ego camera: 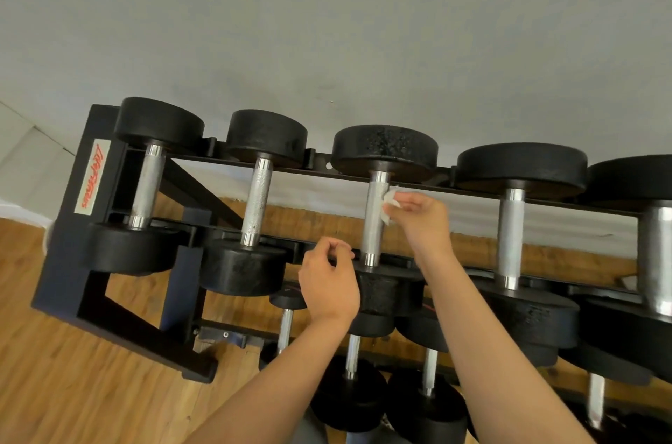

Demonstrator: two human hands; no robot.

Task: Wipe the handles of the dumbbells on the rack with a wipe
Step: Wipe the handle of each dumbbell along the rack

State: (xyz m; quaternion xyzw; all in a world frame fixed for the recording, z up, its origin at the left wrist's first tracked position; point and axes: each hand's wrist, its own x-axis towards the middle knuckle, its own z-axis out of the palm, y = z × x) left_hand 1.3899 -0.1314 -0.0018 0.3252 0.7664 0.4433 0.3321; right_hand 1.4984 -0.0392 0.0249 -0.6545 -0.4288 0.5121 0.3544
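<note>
White and crumpled, the wipe [390, 203] sat pinched in the fingertips of the right hand [423, 222]. It was pressed against the right side of the steel handle [374, 225] of the third dumbbell [384, 149] from the left on the top tier of the rack [72, 262]. The left hand [329, 280] hung lower and to the left, fingers curled, in front of the rack's front edge and just beside that dumbbell's near head. Whether it gripped the rack or held nothing could not be told. Five dumbbells lay side by side on the top tier, black round heads front and back, handles running away from the person. The first dumbbell [149, 185] and second dumbbell [256, 196] lay left of the hands, the fourth dumbbell [511, 236] lay right of them, and the fifth dumbbell [654, 251] was cut off by the frame's right edge. Smaller dumbbells [352, 360] rested on a lower tier beneath both forearms. A pale label [92, 176] with red script ran along the rack's left end. Behind stood a grey wall [327, 25], and a wood floor [54, 352] lay below.
</note>
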